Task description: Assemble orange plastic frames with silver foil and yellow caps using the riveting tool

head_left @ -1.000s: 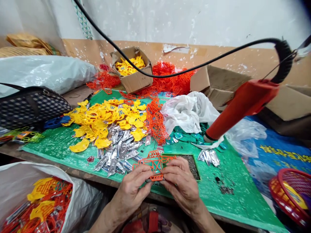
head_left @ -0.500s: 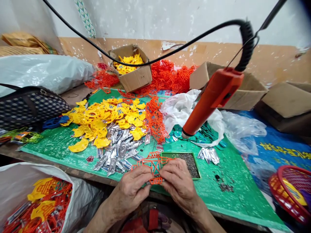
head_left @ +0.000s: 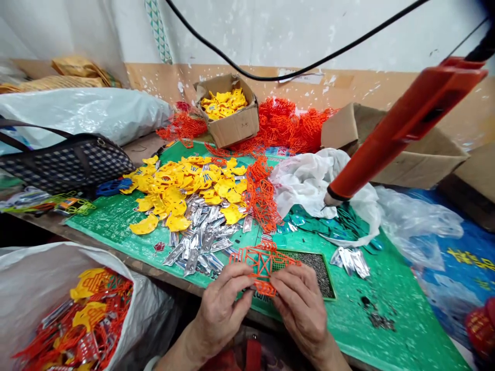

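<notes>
Between my two hands, above the front edge of the green-covered table, is an orange plastic lattice frame (head_left: 263, 262). My left hand (head_left: 223, 304) pinches its lower left side, and my right hand (head_left: 303, 304) grips its lower right side. Just behind the frame lies a shallow green tray (head_left: 330, 288) of small dark metal pieces, partly covered by the frame and my right hand. Silver metal strips (head_left: 199, 237) are heaped beyond my left hand. Yellow plastic pieces (head_left: 170, 190) pile up behind those strips.
An orange-red power screwdriver (head_left: 402, 134) hangs at the right on a black cable. Orange frames (head_left: 266, 190) lie mid-table. A box (head_left: 235, 123) of yellow pieces stands at the back. Beside my left arm, a white sack (head_left: 143, 293) holds mixed parts. White plastic bags (head_left: 305, 175) lie right of centre.
The view has turned left, so the scene sits further right. The screwdriver swings at a different angle. Both hands still hold the orange frame, which now lies flatter to the view.
</notes>
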`<state>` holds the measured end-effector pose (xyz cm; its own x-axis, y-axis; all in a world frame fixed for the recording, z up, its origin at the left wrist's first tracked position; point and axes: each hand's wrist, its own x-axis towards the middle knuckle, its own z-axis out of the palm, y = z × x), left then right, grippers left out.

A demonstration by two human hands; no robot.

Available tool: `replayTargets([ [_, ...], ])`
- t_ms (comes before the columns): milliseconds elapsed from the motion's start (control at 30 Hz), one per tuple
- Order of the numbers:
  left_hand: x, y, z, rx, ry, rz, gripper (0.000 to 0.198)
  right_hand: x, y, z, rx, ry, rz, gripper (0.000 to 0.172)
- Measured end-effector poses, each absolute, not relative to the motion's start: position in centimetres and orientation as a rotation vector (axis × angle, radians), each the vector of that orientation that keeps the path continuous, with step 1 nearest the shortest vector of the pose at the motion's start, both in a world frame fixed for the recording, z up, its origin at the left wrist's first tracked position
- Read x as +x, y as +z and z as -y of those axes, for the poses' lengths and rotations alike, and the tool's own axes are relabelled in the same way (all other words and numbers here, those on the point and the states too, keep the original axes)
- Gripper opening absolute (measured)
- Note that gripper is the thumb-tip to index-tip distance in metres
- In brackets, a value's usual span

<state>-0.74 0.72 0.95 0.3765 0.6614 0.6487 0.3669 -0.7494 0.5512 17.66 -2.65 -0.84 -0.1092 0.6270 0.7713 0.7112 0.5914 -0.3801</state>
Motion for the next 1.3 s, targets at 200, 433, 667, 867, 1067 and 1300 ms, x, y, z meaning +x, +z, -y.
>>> replayTargets([
  [200, -0.8, 0.8, -0.3, 2.303, 1.387, -0.915, 0.027, 17.6, -0.9, 2.8, -1.101, -0.137, 1.817, 0.016],
  [433, -0.8, 1.1, -0.1, 2.292, 1.366, -0.872, 0.025, 17.7, -0.9, 3.0, -1.102, -0.159, 1.812, 0.014],
  [667, -1.1, 0.8, -0.1, 2.368, 1.319, -0.875, 0.025, 17.7, -0.6, 3.1, -1.086, -0.15, 1.82, 0.012],
  [867, -1.7, 2.3, 0.3, 2.606, 1.003, -0.88, 0.032, 17.3, 0.5, 3.2, -1.116, -0.092, 1.862, 0.009],
  [1067, -3.2, 5.4, 1.0, 2.501, 0.502, -0.83, 0.025, 16.6, 2.6, 3.4, -0.984, 0.285, 1.975, 0.014],
  [1300, -3.7, 5.3, -0.5, 2.057, 0.156, -0.919, 0.016, 15.7, 1.2, 3.1, -1.047, 0.618, 1.954, 0.027],
])
